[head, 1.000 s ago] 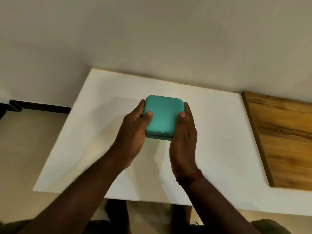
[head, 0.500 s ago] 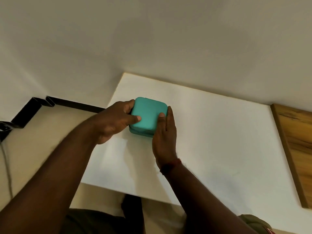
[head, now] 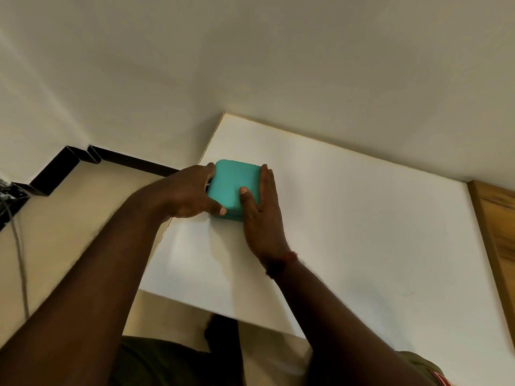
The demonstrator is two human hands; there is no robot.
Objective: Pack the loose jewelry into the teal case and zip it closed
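Two hands hold the closed teal case [head: 232, 185] at the white table's [head: 362, 232] left edge: left hand [head: 192, 195] curled round its side, right hand [head: 262, 218] pressing straight-fingered, thumb on the lid.

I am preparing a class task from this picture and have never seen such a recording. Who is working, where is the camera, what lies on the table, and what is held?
There is no machine here: a person works with two bare hands. The camera is worn on the person's head and looks forward and down, so both arms reach in from below. On the white table stands a small teal case, lid down, close to the table's left edge. The left hand grips its left side with curled fingers; the right hand lies flat against its right side, thumb on the lid. A red band circles the right wrist. A wooden panel adjoins the table on the right. No loose jewelry shows.
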